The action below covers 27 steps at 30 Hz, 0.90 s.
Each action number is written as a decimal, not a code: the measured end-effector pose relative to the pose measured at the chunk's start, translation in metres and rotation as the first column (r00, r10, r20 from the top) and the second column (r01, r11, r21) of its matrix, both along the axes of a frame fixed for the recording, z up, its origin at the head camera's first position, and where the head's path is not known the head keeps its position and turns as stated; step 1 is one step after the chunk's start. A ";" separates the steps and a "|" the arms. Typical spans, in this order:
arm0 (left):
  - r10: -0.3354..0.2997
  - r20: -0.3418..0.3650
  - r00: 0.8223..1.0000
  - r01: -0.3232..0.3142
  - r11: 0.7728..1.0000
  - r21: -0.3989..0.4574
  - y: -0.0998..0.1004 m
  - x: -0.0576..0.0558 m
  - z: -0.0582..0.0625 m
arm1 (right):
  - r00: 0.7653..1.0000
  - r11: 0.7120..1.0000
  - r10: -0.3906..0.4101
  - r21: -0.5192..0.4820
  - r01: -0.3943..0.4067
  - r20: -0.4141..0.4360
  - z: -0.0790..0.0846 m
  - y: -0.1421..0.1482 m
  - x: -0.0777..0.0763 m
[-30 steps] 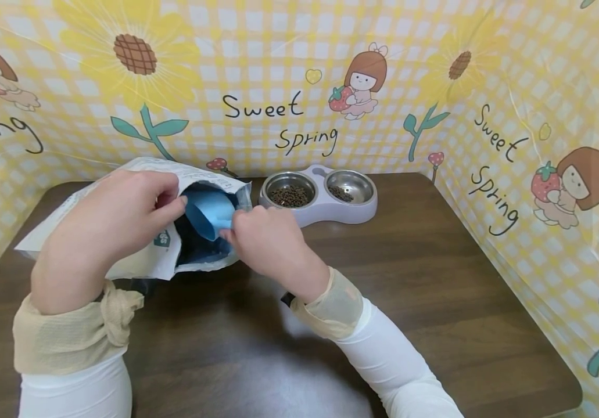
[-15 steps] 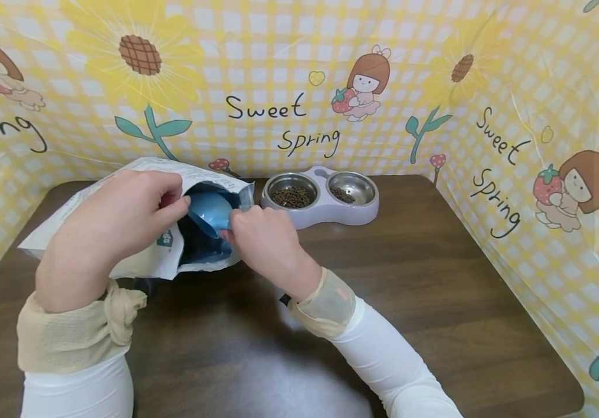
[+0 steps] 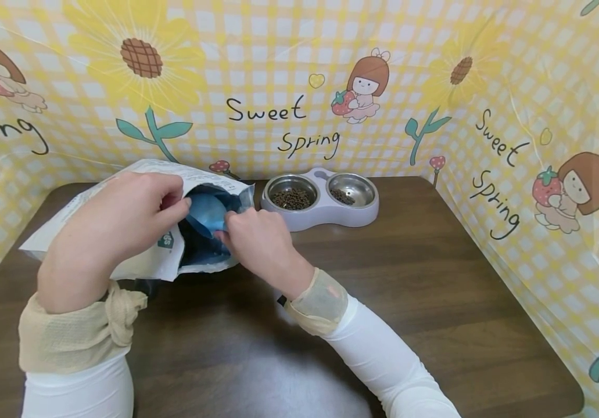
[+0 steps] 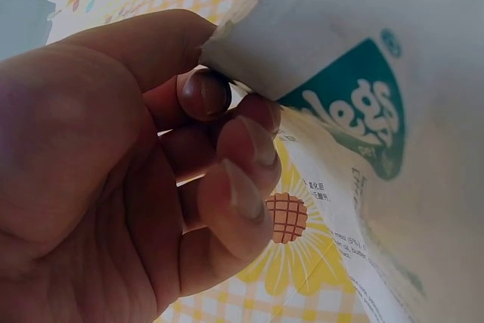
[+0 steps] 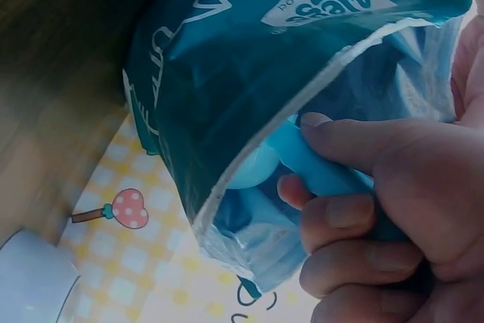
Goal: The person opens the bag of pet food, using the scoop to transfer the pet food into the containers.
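Observation:
A white pet food bag [image 3: 147,262] lies on its side at the left of the table, its mouth facing right. My left hand [image 3: 116,217] pinches the rim of that mouth between thumb and fingers, as the left wrist view shows at the bag's edge [image 4: 249,43]. In my right hand [image 3: 264,247] is a light blue scoop [image 3: 207,210], its bowl inside the bag mouth. The right wrist view has thumb and curled fingers round the scoop's handle [image 5: 321,168], beside the bag's teal side [image 5: 227,73]. Shadow hides the depth of the bag.
Just right of the bag, a pale lilac double feeder [image 3: 325,217] stands against the back wall. Brown kibble [image 3: 291,200] sits in its left steel bowl, with a smaller heap in the right bowl [image 3: 359,194]. Yellow checked cloth [image 3: 257,58] encloses the dark wooden table [image 3: 409,290].
My right hand has shifted slightly left, and the scoop has gone deeper into the bag with its bowl tilted. My left hand keeps its hold on the rim.

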<state>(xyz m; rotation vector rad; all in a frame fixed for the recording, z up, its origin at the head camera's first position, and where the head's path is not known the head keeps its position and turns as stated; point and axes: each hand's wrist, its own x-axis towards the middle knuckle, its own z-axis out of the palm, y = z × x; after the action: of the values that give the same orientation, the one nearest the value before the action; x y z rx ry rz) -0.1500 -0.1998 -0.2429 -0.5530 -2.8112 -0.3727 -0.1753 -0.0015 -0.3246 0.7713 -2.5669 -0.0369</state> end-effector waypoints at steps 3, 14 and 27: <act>-0.003 -0.005 1.000 0.003 1.000 0.001 0.000 0.000 0.000 | 1.000 1.000 0.002 0.003 -0.002 0.007 -0.002 -0.002 -0.002; -0.004 -0.006 1.000 0.004 1.000 0.002 0.000 0.000 -0.001 | 0.991 0.999 0.033 0.029 -0.037 0.127 -0.004 -0.002 -0.010; 0.009 0.010 1.000 -0.009 1.000 -0.004 0.001 0.000 0.000 | 0.981 0.998 0.056 0.027 -0.062 0.184 -0.003 -0.001 -0.010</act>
<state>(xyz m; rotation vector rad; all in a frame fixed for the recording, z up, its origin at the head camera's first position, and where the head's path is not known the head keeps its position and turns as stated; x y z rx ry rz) -0.1497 -0.1990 -0.2430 -0.5410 -2.8236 -0.3693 -0.1854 -0.0027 -0.3276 0.9008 -2.7205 0.0109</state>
